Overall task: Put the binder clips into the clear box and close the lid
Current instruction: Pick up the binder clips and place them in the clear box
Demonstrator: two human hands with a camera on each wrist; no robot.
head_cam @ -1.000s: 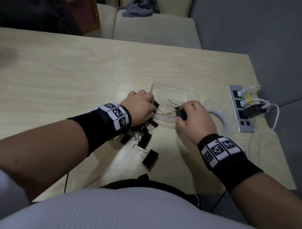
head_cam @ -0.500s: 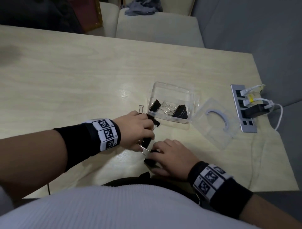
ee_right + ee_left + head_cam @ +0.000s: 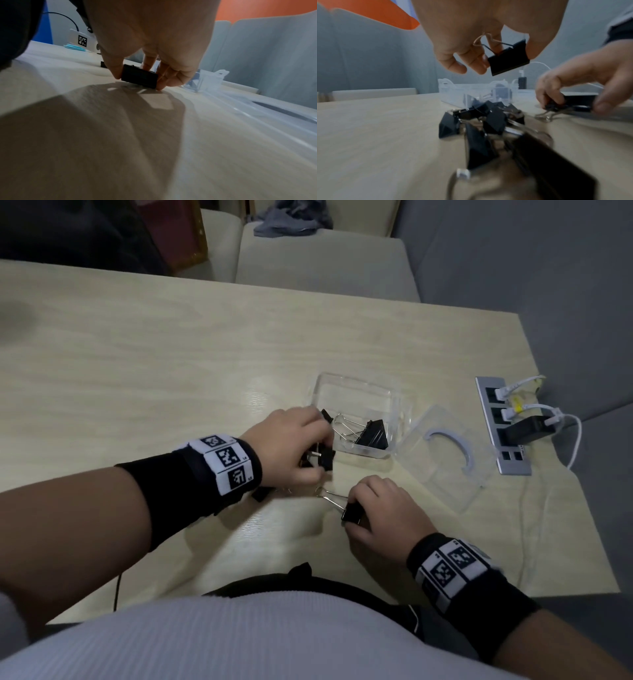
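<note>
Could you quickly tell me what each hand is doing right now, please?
Left hand: holding a binder clip.
Right hand: pinching another clip on the table.

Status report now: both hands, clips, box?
Left hand pinches a clip, lifted. Right hand grips a clip on table. Box open, two clips inside; lid beside it.

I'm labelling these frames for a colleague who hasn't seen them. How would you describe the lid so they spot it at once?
On the pale wooden table, find the open clear box. The lid lies flat just right of it, before the silver power strip. Unlike the box, it is shallow, holds nothing and bears a pale arc.
</note>
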